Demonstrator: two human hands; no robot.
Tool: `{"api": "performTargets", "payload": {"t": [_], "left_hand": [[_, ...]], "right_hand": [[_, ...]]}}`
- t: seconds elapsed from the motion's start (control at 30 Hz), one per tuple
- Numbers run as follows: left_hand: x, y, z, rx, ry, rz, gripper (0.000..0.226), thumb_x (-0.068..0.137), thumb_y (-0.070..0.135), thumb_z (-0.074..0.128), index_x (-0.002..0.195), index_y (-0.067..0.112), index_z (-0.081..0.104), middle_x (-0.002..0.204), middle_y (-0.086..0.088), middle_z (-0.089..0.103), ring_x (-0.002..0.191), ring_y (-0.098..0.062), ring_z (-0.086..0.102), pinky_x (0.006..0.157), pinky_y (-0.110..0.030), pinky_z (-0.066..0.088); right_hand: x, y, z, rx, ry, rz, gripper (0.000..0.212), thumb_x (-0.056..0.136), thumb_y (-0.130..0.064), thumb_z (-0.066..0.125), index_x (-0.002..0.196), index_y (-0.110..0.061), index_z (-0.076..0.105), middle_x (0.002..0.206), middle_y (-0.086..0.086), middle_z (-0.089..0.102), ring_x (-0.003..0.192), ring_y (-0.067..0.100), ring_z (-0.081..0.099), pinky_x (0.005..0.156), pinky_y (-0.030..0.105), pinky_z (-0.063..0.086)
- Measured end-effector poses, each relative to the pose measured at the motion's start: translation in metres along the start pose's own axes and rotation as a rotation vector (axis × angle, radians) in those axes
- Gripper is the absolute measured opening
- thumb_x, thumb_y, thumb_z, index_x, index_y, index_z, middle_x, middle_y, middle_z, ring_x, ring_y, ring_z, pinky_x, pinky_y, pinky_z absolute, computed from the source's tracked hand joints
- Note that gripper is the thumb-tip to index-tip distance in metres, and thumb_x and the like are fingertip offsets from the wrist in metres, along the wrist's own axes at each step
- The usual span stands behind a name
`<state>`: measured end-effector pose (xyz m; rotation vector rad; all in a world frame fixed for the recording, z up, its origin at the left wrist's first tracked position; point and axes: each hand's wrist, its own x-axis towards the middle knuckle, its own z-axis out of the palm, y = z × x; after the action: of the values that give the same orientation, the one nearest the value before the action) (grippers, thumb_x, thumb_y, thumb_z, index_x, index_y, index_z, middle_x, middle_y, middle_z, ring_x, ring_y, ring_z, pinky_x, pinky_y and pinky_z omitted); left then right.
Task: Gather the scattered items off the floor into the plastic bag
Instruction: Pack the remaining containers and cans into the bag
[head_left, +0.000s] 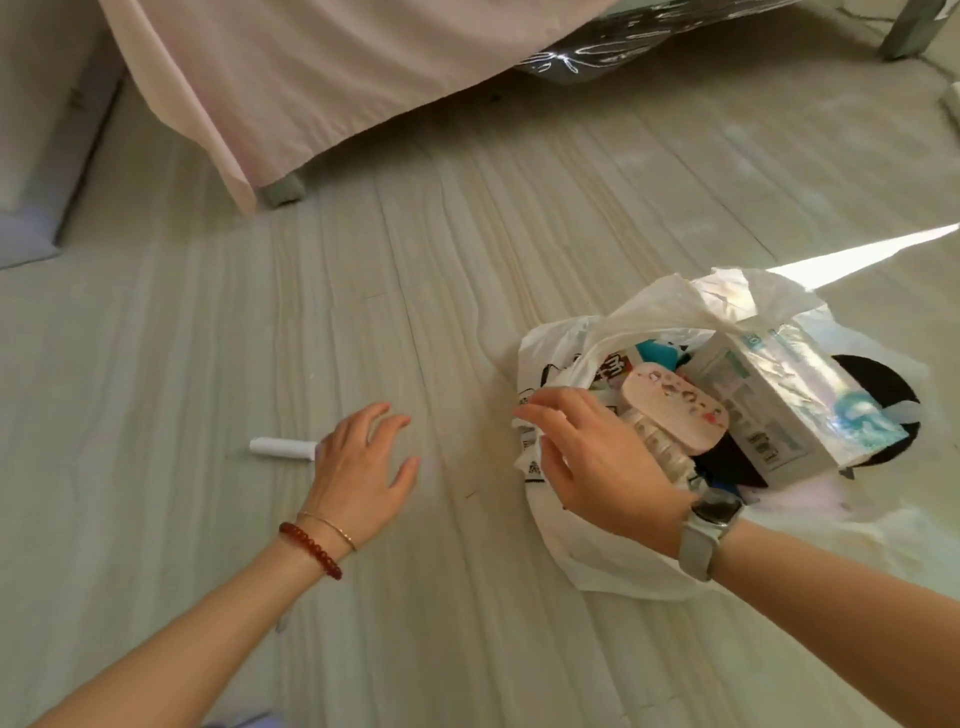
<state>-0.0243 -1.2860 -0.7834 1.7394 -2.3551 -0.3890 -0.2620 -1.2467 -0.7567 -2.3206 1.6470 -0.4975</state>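
Your right hand pinches the near rim of the plastic bag at four o'clock, apparently to keep its mouth open over the box and pink case inside. Your left hand, fingers spread and empty, hovers just beside the white tube on the floor at eight o'clock.

Soft, even daylight fills the room, slightly hazy. A hard bright wedge of sun hits the floor beyond the right hand, with glare on the box. Edges bow from the wide lens; fingers look slightly blurred.
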Motion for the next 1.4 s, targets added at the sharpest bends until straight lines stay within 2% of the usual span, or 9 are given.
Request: {"api": "performTargets", "payload": {"t": [0.2, 0.37, 0.5, 0.63, 0.77, 0.87, 0.97, 1.17, 1.4], "left_hand": [[-0.064, -0.126, -0.016, 0.012, -0.159, -0.456, 0.049, 0.084, 0.028, 0.06, 0.128, 0.012, 0.046, 0.135, -0.012, 0.045, 0.124, -0.032, 0.04, 0.101, -0.042, 0.035], [-0.101, -0.18, -0.001, -0.099, -0.416, -0.473, 0.091, 0.053, 0.07, 0.051, 0.13, 0.021, 0.044, 0.13, -0.005, 0.047, 0.122, -0.026, 0.042, 0.103, -0.033, 0.034], [-0.115, -0.184, 0.019, -0.069, -0.476, -0.39, 0.11, 0.035, 0.075, 0.04, 0.135, 0.033, 0.03, 0.139, 0.001, 0.029, 0.13, -0.022, 0.025, 0.107, -0.035, 0.03], [-0.126, -0.191, 0.035, -0.139, -0.279, -0.36, 0.09, 0.054, 0.061, 0.034, 0.133, 0.018, 0.04, 0.128, -0.006, 0.046, 0.119, -0.026, 0.041, 0.1, -0.042, 0.041], [-0.122, -0.199, 0.031, -0.336, -0.117, -0.428, 0.081, 0.064, 0.051, 0.054, 0.131, 0.008, 0.042, 0.122, -0.011, 0.049, 0.11, -0.025, 0.051, 0.093, -0.023, 0.036], [-0.108, -0.19, 0.019, -0.441, 0.003, -0.482, 0.077, 0.067, 0.04, 0.066, 0.133, 0.01, 0.039, 0.118, -0.003, 0.04, 0.104, -0.017, 0.052, 0.087, -0.02, 0.038], [-0.087, -0.175, 0.006, -0.526, 0.154, -0.509, 0.091, 0.052, 0.055, 0.047, 0.131, 0.011, 0.041, 0.111, 0.005, 0.033, 0.095, -0.008, 0.047, 0.081, -0.012, 0.036], [-0.036, -0.113, -0.007, -0.68, 0.317, -0.348, 0.088, 0.056, 0.051, 0.053, 0.132, 0.009, 0.037, 0.109, 0.001, 0.038, 0.092, 0.001, 0.042, 0.073, 0.009, 0.03], [0.003, 0.012, -0.026, -0.879, 0.249, -0.001, 0.05, 0.058, 0.046, 0.061, 0.101, 0.041, 0.036, 0.102, 0.017, 0.05, 0.091, 0.008, 0.054, 0.074, -0.002, 0.042]], "right_hand": [[0.054, -0.072, 0.091, 0.108, -0.164, -0.081, 0.039, 0.087, -0.02, 0.034, 0.12, -0.011, 0.053, 0.115, 0.01, 0.058, 0.101, 0.03, 0.057, 0.077, 0.037, 0.05], [0.107, -0.129, 0.157, 0.057, -0.341, -0.015, 0.044, 0.094, -0.02, 0.037, 0.137, -0.014, 0.032, 0.137, 0.007, 0.039, 0.121, 0.029, 0.038, 0.094, 0.041, 0.037], [0.139, -0.156, 0.198, 0.003, -0.351, 0.022, 0.051, 0.093, -0.021, 0.039, 0.141, -0.016, 0.021, 0.148, 0.006, 0.023, 0.128, 0.028, 0.031, 0.095, 0.042, 0.034], [0.157, -0.166, 0.228, -0.112, -0.31, 0.062, 0.04, 0.094, -0.019, 0.037, 0.132, -0.006, 0.034, 0.131, 0.012, 0.041, 0.112, 0.03, 0.042, 0.085, 0.037, 0.035], [0.16, -0.169, 0.238, -0.135, -0.264, 0.117, 0.026, 0.093, -0.011, 0.037, 0.114, 0.0, 0.047, 0.116, 0.017, 0.05, 0.102, 0.032, 0.048, 0.08, 0.036, 0.038], [0.155, -0.165, 0.226, 0.025, -0.33, 0.228, 0.026, 0.093, -0.011, 0.037, 0.115, -0.001, 0.046, 0.116, 0.017, 0.05, 0.102, 0.032, 0.05, 0.08, 0.036, 0.04], [0.145, -0.154, 0.196, 0.297, -0.385, 0.386, 0.027, 0.09, -0.017, 0.044, 0.112, -0.003, 0.048, 0.114, 0.014, 0.049, 0.088, 0.027, 0.053, 0.071, 0.032, 0.044], [0.113, -0.116, 0.101, 0.498, -0.163, 0.374, 0.02, 0.087, -0.014, 0.051, 0.105, -0.011, 0.058, 0.095, -0.004, 0.044, 0.067, 0.004, 0.047, 0.053, 0.002, 0.039], [0.052, -0.035, -0.035, 0.535, 0.362, 0.345, 0.028, 0.084, -0.005, 0.053, 0.083, -0.032, 0.058, 0.091, 0.0, 0.056, 0.066, 0.005, 0.054, 0.059, 0.014, 0.045]]}}
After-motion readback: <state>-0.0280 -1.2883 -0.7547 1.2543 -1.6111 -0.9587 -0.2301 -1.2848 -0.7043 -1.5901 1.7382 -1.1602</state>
